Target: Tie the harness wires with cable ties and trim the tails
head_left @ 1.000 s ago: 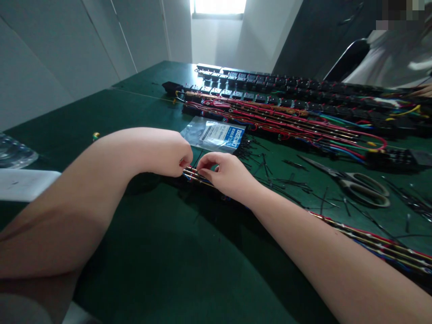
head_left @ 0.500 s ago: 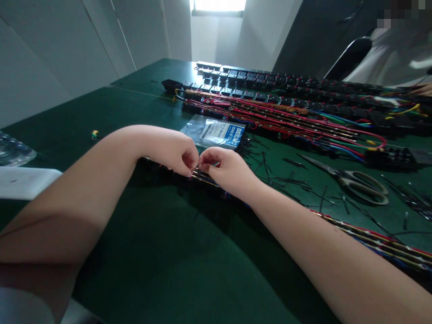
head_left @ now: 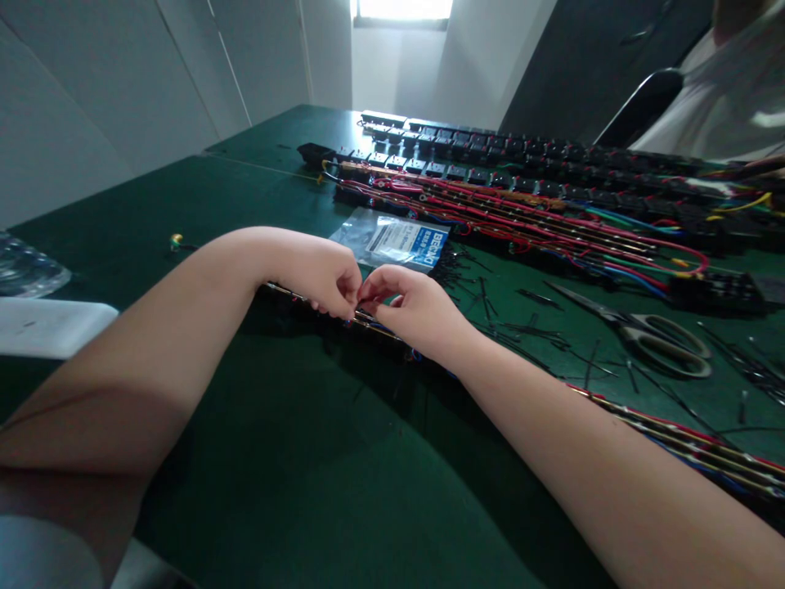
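Wiring strip (head_left: 687, 443), with its brass rails and coloured leads, lay across the green table (head_left: 275, 458), passing beneath both hands and running out under the right forearm. Against the view a second before, I saw the gap between the hands close. The left hand (head_left: 319, 274) had slid a little toward the right hand (head_left: 417, 307), and now the fingertips of both met over one spot on the strip. Each hand was curled with thumb and forefinger pressed together, pinching at the strip's wires. Whatever small piece sat between the fingertips was too fine for me to make out. I judged the work had narrowed from steadying the strip to fine handling at a single point. Nothing else had shifted. The bag of cable ties (head_left: 396, 239) lay just beyond the knuckles, and black tie offcuts (head_left: 491, 311) were scattered beyond the right hand. The scissors (head_left: 656, 335) lay well off to the right. The rows of wired socket strips (head_left: 521, 188) lay farther out still, and a co-worker's pale sleeve (head_left: 736, 90) showed at the far right.
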The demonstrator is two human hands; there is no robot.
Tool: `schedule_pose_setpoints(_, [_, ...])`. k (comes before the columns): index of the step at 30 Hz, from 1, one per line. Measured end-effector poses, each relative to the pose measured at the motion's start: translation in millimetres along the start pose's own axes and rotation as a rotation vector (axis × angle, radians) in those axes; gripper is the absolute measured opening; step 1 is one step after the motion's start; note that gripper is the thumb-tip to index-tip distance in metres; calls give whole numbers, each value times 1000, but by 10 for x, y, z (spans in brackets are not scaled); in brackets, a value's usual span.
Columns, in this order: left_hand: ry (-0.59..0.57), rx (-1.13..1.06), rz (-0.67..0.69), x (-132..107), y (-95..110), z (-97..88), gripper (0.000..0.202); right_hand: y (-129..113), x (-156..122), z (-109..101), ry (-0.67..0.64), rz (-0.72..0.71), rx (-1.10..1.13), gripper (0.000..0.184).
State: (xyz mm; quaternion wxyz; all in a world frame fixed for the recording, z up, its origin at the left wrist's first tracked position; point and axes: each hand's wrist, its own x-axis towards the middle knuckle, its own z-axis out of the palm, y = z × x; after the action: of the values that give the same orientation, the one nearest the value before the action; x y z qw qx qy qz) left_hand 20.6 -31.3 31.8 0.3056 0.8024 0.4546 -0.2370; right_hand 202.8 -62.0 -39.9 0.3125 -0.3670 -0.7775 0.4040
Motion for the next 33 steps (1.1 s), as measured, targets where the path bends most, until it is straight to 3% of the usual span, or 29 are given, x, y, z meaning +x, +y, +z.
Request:
schedule_pose_setpoints(25, [8,-11,-1,19,-45,15,31,19,-4,5,10,-60,-31,15])
schedule_pose_setpoints(33, [-22,-63,9,-26,28,3,24,-26,-32,3,20,-135,-166,20])
